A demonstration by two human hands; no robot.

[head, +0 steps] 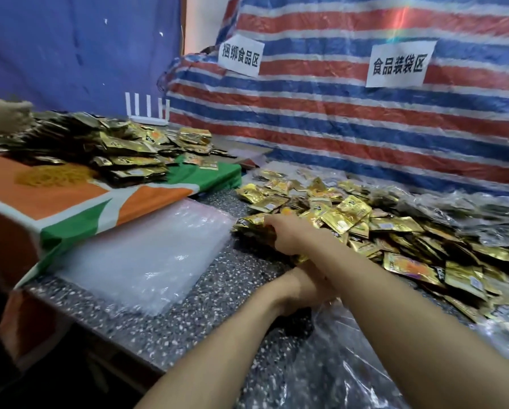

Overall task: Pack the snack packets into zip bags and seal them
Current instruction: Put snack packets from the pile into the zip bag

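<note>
Across the counter, packets heap right of and beyond my hands. The bag lies just below my left hand, whose fingers the right forearm hides. My right hand, nearer the heap, curls round a bunch at its left edge.

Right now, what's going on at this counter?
A person is bagging snacks. The right hand grips a bunch of gold snack packets at the near-left edge of the pile on the speckled counter. The left hand sits at the mouth of a clear bag, its fingers hidden under the right forearm. A stack of empty bags lies to the left.
</note>
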